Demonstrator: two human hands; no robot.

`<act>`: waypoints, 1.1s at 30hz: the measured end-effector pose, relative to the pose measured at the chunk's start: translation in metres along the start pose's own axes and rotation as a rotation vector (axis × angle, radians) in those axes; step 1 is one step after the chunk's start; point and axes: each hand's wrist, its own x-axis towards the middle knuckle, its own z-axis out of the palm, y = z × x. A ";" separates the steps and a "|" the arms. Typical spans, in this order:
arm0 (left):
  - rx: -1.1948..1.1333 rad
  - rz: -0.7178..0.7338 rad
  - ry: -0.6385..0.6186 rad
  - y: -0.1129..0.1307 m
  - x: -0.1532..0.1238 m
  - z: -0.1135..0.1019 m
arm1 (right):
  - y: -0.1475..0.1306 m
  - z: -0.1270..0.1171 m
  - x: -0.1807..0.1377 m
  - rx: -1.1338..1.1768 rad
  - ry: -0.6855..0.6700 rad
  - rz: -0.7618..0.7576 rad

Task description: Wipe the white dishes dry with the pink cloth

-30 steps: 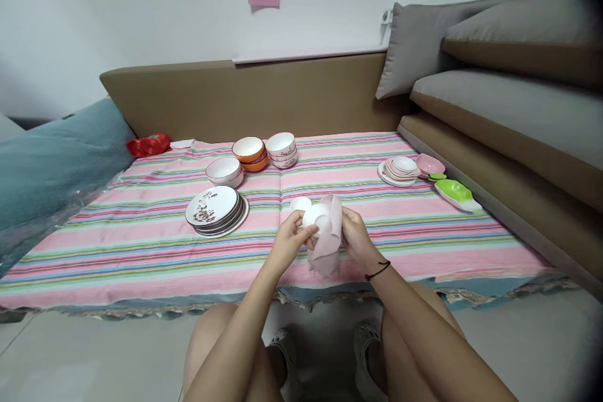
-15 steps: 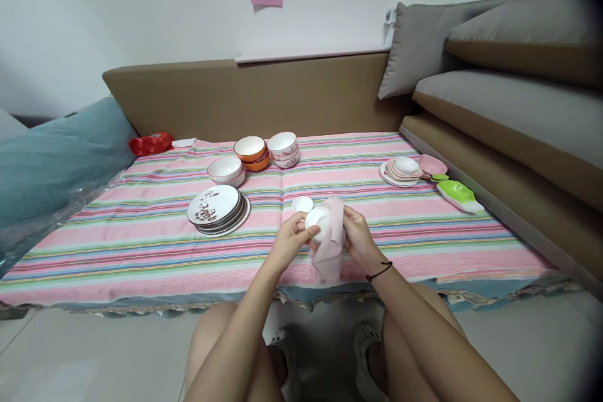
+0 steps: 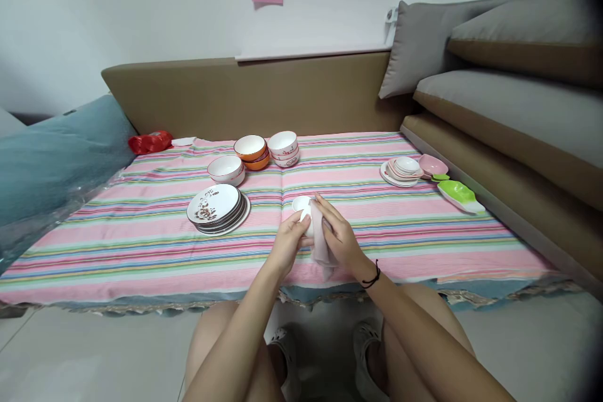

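Note:
My left hand [image 3: 287, 241] grips a small white dish [image 3: 307, 230] by its edge, thumb on the near face. A thin pale pink cloth [image 3: 320, 246] lies against the dish's right side and hangs below it. My right hand [image 3: 343, 239] is closed on the cloth, its fingers pressing it to the dish and partly covering both. Just behind the held dish, another small white bowl [image 3: 300, 202] rests on the striped cover [image 3: 264, 239], partly hidden by my hands.
Left of my hands stands a stack of floral plates [image 3: 214, 204], with white bowls [image 3: 225, 168], orange bowls [image 3: 250, 148] and patterned bowls [image 3: 283, 143] behind. To the right sit small stacked dishes [image 3: 404, 168], a pink bowl [image 3: 433, 165] and a green dish [image 3: 458, 192]. Cushions [image 3: 509, 100] line the right side.
My right hand has moved slightly left, its fingers now extended over the cloth and dish. The dish has turned and is covered more by the cloth.

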 end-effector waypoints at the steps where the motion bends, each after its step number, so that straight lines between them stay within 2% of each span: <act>1: -0.052 -0.013 0.002 0.000 0.000 0.000 | -0.001 0.000 0.000 -0.050 -0.009 -0.041; 6: -0.219 -0.065 0.058 -0.001 0.000 0.000 | -0.009 0.001 0.002 -0.312 -0.081 -0.229; 11: -0.197 -0.066 0.010 -0.006 0.000 0.002 | -0.010 0.006 0.003 -0.380 -0.010 -0.208; 15: -0.066 -0.019 -0.032 -0.010 -0.002 0.005 | -0.009 0.006 0.005 -0.300 0.114 -0.095; 20: 0.111 -0.154 -0.101 -0.008 -0.008 0.006 | -0.002 -0.002 0.007 -0.051 0.190 0.178; 24: 0.121 -0.195 -0.131 -0.008 -0.011 0.008 | 0.003 -0.007 0.008 0.153 0.267 0.348; 27: 0.029 -0.217 -0.120 -0.012 -0.011 0.010 | 0.001 -0.008 0.008 0.083 0.268 0.278; 31: -0.194 -0.213 -0.090 -0.013 -0.009 0.014 | -0.003 -0.007 0.007 -0.164 0.121 0.003; 33: -0.282 -0.200 -0.076 -0.010 -0.007 0.014 | -0.003 -0.005 0.007 -0.250 0.063 -0.084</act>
